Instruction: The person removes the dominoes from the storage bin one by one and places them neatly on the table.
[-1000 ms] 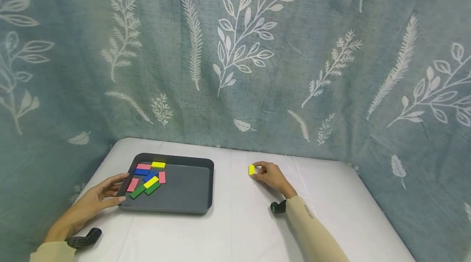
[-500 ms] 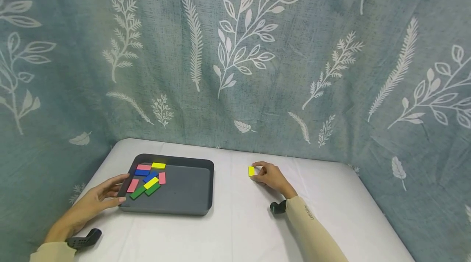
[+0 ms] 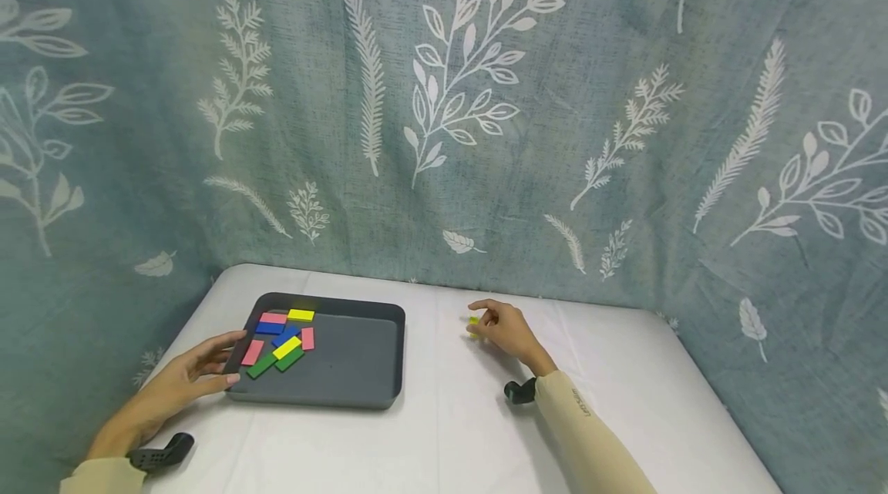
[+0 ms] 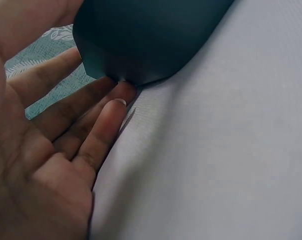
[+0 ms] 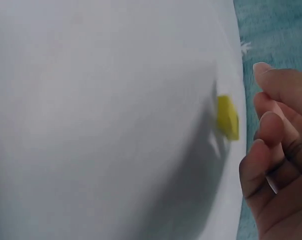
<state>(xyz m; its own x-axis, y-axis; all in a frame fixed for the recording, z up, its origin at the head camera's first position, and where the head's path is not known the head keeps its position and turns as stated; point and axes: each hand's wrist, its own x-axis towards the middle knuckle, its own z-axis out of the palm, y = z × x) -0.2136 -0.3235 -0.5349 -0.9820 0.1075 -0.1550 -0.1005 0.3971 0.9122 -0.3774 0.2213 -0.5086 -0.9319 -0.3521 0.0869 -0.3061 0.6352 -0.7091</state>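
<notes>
A yellow block stands on the white table right of the middle, partly hidden behind my right hand's fingers in the head view. My right hand hovers over it with thumb and fingers spread apart. In the right wrist view a gap shows between the fingertips and the yellow block. At the left, my left hand touches the outer left wall of a dark grey tray. Its relaxed fingers lie against the tray's lower edge in the left wrist view.
Inside the tray's left half lie several flat blocks: pink, blue, yellow and green. A leaf-patterned teal curtain rises behind the white table.
My right hand's thumb and fingers have come off the yellow block and the hand has risen slightly. The left hand stays at the tray. The head view has shifted a little.
</notes>
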